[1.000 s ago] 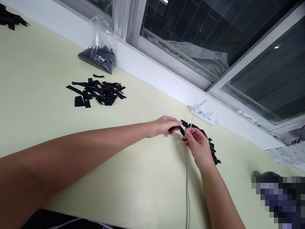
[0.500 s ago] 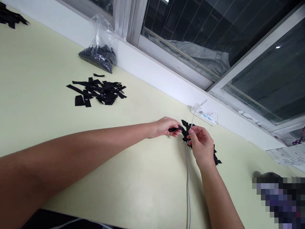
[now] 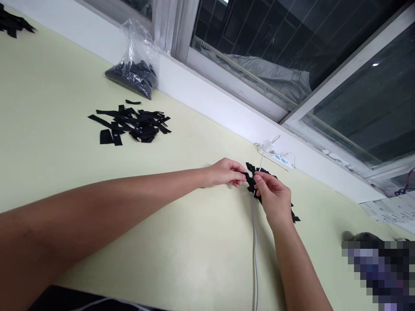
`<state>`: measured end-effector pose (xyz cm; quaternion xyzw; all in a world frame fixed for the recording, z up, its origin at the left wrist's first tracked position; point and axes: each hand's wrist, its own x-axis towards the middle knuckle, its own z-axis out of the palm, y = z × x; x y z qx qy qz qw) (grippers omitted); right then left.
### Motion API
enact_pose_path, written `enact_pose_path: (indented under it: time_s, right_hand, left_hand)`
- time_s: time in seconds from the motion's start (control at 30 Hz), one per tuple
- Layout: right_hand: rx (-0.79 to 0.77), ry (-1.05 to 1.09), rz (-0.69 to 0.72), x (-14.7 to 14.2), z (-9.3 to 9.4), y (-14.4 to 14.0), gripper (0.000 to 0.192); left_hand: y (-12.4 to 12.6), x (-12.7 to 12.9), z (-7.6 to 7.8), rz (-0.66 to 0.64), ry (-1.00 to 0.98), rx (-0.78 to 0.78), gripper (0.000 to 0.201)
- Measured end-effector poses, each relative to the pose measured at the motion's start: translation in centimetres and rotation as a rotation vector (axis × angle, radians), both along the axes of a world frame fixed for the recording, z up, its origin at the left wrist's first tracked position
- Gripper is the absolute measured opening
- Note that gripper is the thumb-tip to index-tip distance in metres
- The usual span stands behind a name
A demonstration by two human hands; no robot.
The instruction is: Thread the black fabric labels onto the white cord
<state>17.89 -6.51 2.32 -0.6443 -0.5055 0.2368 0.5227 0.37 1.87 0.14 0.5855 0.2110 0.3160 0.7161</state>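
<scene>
My left hand (image 3: pixel 228 172) is closed in a pinch on a short black fabric strip (image 3: pixel 246 177), which spans the small gap to my right hand. The fingertips of my right hand (image 3: pixel 274 190) are pinched at the strip's other end, partly hiding it. Beneath and behind both hands lies a pile of black strips (image 3: pixel 295 218), much of it covered by my right hand. A white cable (image 3: pixel 255 242) runs up the table, passes behind my right fingers and comes out above them.
More black strips (image 3: pixel 142 125) lie loose on the pale yellow table (image 3: pixel 181 250), and others (image 3: pixel 14 21) at the far left. A clear plastic bag (image 3: pixel 132 71) of black pieces leans by the wall. A white power strip (image 3: pixel 279 158) sits behind my hands. Dark, pixelated items (image 3: pixel 379 263) stand right.
My left thumb and fingers have shifted along the black strip towards my right hand, so less of it shows. My right hand stays nearly in place. The view has moved slightly.
</scene>
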Motion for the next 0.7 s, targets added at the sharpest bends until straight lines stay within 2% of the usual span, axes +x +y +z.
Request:
enact_pose_path:
  time_s: [0.13, 0.4, 0.57, 0.7]
  right_hand:
    - [0.001, 0.038, 0.017, -0.01, 0.08, 0.12, 0.04]
    - [-0.023, 0.169, 0.291, 0.03, -0.2, 0.15, 0.029]
    - [-0.049, 0.25, 0.316, 0.05, -0.24, 0.17, 0.026]
    - [-0.084, 0.375, 0.273, -0.15, 0.07, 0.09, 0.028]
  left_hand:
    - [0.26, 0.08, -0.37, -0.008, -0.013, 0.012, 0.012]
    - [0.36, -0.01, -0.29, -0.058, -0.012, -0.022, 0.011]
    - [0.34, -0.02, -0.23, -0.05, -0.016, -0.036, 0.009]
    - [0.32, 0.01, -0.23, -0.043, -0.018, -0.044, 0.007]
